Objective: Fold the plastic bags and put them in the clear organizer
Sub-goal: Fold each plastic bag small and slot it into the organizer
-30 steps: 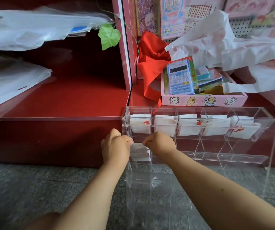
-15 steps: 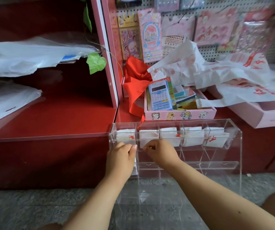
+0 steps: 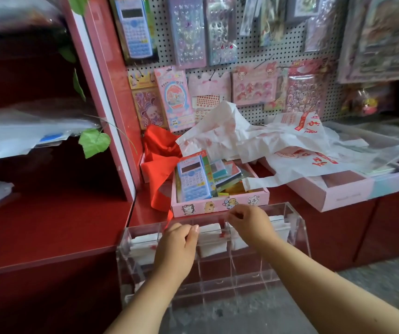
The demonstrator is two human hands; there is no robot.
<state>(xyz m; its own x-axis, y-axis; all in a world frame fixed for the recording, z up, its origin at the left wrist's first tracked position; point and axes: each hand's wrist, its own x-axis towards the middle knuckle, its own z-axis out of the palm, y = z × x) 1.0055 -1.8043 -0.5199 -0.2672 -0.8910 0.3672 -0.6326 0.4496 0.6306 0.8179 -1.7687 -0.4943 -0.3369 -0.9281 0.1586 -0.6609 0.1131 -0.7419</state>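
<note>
**Plastic bags are waiting behind the clear organizer**

The plastic bags (image 3: 287, 145), white with red print, are lying crumpled in a loose heap behind the clear organizer (image 3: 299, 227), partly over the pink box (image 3: 220, 204) with cartoon stickers and partly over a longer pink tray (image 3: 338, 191) to its right. The organizer is standing on the grey floor, against the front of the red shelf (image 3: 49, 232). In its upper row of compartments, folded bags (image 3: 143, 239) are sitting, small white packets with red marks.

Both hands are hovering over the top of the organizer. The left hand (image 3: 176, 249) is having its fingers curled in, above the left compartments; I cannot tell if it is gripping something. The right hand (image 3: 251, 222) is reaching a little further back, near the pink box, with thumb and finger pinched together; what is between them I cannot see.

Inside the pink box a blue calculator (image 3: 193, 179) is leaning, and a red cloth (image 3: 160, 162) is hanging just left of this box.
</note>
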